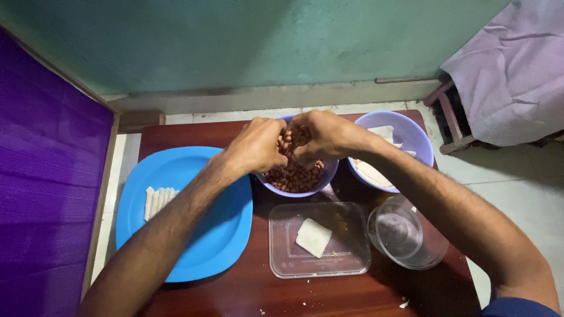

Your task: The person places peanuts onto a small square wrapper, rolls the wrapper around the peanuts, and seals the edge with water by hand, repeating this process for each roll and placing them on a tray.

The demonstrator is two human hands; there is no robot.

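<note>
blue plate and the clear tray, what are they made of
The blue plate looks like plastic: even colour, smooth with a soft sheen, thin moulded rim. The clear tray looks like thin see-through plastic with rounded moulded corners; the table shows through it.

- Wall (pixel 247 41): at twelve o'clock, painted green, surface mottled and scuffed, evenly lit with no hard shadows.
- Skirting ledge (pixel 264 97): pale grey band running along the foot of the wall, from ten to two o'clock.
- Floor (pixel 529 176): light tiles, visible at three o'clock and in a narrow strip at nine o'clock.
- Table (pixel 252 293): dark reddish-brown wood, polished, set close to the wall; a few pale crumbs lie at five o'clock.
- Purple panel (pixel 41 194): at nine o'clock, ribbed texture, edged by a wooden frame.
- Wooden stand (pixel 449 120): at two o'clock, reddish slats, draped with a crumpled lilac cloth (pixel 511 64).
</note>
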